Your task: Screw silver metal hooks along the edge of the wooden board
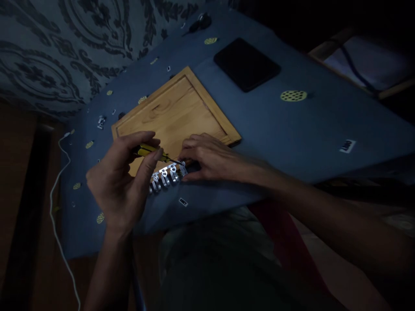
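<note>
My left hand (118,181) is closed round the yellow and black handle of a screwdriver (151,150). Its thin shaft points right and down, with the tip at the right end of a shiny metal hook rail (164,172). Several curved hooks hang from this rail, which lies along the near edge of a wooden board (165,108). My right hand (209,157) grips the rail's right end between thumb and fingers, partly resting on the board. Any screw under the tip is too small to make out, and the rail's left end is behind my left hand.
A blue patterned cloth (266,142) covers the table. Beyond the board lies a dark flat tablet-like object (247,64). A small metal piece (101,122) sits at the left, a dark object (201,22) at the far edge. A white cable (53,207) hangs along the left side.
</note>
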`<state>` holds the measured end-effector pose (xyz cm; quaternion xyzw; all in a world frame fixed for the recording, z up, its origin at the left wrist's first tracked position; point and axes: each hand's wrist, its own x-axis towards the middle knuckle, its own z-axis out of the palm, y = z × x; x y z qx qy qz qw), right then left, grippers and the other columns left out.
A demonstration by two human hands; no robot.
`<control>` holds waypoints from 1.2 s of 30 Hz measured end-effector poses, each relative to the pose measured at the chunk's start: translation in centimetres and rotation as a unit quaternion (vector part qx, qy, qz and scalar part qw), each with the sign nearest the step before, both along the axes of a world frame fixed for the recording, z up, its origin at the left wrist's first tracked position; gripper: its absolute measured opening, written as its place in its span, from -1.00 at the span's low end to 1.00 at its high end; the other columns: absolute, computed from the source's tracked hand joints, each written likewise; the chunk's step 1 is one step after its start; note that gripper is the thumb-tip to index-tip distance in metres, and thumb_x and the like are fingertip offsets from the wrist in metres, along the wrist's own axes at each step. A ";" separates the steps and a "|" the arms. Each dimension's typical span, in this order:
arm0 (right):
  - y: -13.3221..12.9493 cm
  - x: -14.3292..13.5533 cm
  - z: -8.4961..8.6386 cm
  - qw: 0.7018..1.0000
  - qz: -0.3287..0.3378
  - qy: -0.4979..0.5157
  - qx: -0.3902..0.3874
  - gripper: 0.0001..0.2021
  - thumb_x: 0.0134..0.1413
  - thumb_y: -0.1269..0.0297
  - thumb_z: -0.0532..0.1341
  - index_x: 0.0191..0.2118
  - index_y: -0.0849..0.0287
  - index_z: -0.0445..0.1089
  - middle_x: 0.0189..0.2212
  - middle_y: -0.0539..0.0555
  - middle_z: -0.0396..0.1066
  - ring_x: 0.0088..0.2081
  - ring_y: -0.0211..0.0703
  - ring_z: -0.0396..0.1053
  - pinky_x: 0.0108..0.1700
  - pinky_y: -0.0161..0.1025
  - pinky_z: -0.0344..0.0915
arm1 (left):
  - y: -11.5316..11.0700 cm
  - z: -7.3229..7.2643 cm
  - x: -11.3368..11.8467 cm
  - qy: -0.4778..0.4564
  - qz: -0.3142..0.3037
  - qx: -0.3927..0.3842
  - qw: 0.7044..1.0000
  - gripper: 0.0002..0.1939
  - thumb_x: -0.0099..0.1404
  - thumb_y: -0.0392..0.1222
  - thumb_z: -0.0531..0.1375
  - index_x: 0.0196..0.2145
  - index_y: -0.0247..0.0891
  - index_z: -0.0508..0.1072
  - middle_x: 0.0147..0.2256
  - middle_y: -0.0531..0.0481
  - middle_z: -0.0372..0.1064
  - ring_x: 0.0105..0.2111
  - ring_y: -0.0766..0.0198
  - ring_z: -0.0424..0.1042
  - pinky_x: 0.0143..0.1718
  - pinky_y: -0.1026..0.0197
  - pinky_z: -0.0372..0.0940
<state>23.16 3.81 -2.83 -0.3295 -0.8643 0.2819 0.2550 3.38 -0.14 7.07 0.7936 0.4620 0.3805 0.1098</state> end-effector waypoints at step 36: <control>-0.1 -0.1 0.4 1.000 -0.010 -0.027 -0.011 -0.61 0.07 0.07 0.48 -0.09 0.23 0.53 -0.17 0.12 0.46 -0.07 0.03 0.34 -0.02 -0.09 0.16 | -0.4 -0.4 0.2 -0.005 0.030 0.055 0.998 -0.77 0.38 -0.17 0.34 -0.03 0.11 0.57 -0.21 0.12 0.58 -0.19 0.17 0.61 -0.16 0.04 0.55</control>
